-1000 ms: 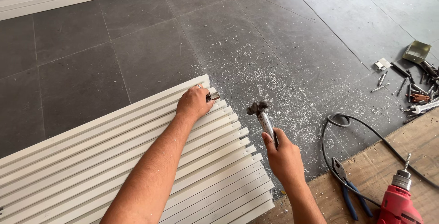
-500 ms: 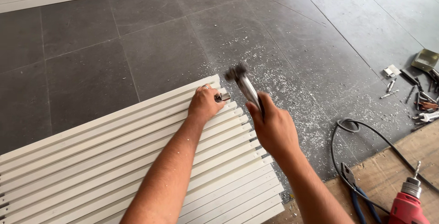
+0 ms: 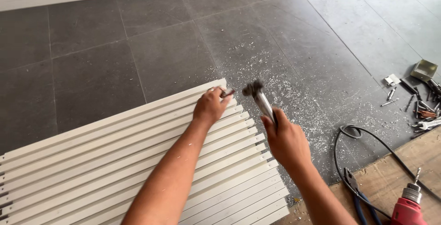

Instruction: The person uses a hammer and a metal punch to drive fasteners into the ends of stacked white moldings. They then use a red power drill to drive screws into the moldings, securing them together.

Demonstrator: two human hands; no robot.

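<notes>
Now: left grip (image 3: 210, 106) pinching a small metal piece (image 3: 227, 92) at the slat panel's (image 3: 115, 160) far corner; right grip (image 3: 285, 138) wrapped around a hammer (image 3: 258, 97), head just beside that piece.

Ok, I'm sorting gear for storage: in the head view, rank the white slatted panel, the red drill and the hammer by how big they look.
1. White slatted panel
2. Hammer and red drill: unsure, the drill is cut off by the frame.

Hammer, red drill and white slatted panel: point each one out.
hammer (image 3: 258, 97): head view, on the metal neck just below its head, above the right hand (image 3: 285, 138).
red drill (image 3: 407, 210): head view, on its red body.
white slatted panel (image 3: 82, 160): head view, on a bare slat.
</notes>
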